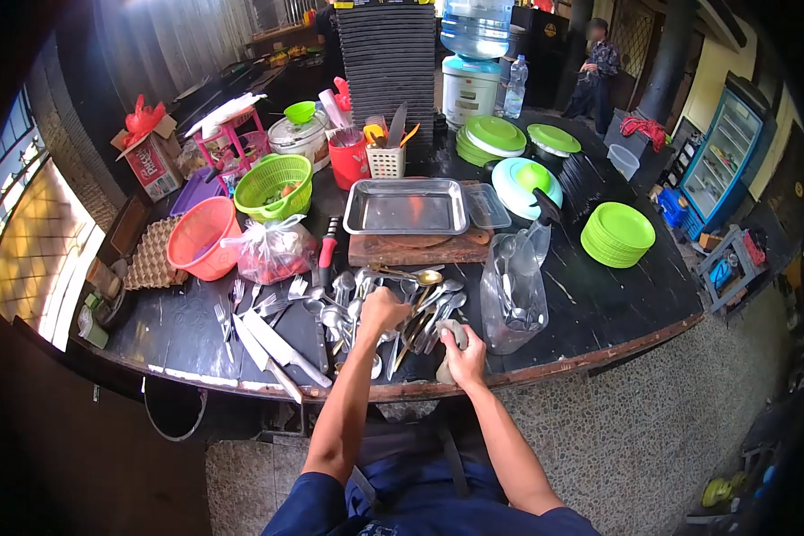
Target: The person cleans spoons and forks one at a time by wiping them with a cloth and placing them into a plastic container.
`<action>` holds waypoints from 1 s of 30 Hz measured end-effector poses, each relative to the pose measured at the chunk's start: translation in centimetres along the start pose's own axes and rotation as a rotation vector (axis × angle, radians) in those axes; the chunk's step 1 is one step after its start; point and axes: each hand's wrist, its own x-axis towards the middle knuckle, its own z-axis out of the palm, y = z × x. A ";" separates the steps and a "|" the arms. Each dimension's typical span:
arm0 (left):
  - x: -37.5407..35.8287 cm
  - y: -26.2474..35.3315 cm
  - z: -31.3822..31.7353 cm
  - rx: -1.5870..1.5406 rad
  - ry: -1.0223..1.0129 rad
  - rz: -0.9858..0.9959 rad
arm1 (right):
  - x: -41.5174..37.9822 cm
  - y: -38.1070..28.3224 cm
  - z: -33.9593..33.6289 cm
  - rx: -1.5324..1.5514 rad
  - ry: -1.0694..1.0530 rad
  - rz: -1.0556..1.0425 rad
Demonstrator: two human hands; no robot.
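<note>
My left hand [385, 311] is over the middle of a loose pile of spoons and other cutlery [335, 317], its fingers bent down among the handles; what they hold, if anything, is hidden. My right hand [464, 357] is closed on a greyish cloth [446, 366] at the table's front edge, right of the pile. A spoon seems to lie against the cloth. Beside my right hand stands a clear plastic container [514, 313] with some spoons inside. Two large knives [281, 347] and several forks [224, 326] lie left of the pile.
Behind the pile, a metal tray [406, 207] rests on a wooden board [420, 250]. Green plates [617, 234] are stacked at the right. A red basin [204, 237], green basket [273, 188] and egg carton [155, 253] are at the left. A person [593, 76] stands at the back right.
</note>
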 end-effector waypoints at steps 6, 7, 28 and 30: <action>-1.4 -2.4 -0.8 -0.013 0.084 0.096 | 0.1 0.3 0.1 0.018 0.004 0.004; -2.2 -2.1 -1.8 -0.034 -0.002 0.048 | 0.2 0.1 0.0 0.013 0.000 0.014; -14.4 -1.8 -1.4 -1.359 -0.422 -0.094 | 1.0 0.2 0.4 0.212 0.100 0.283; -16.0 -1.0 -1.5 -1.475 -0.472 -0.018 | 1.1 -0.1 0.5 0.580 0.063 0.474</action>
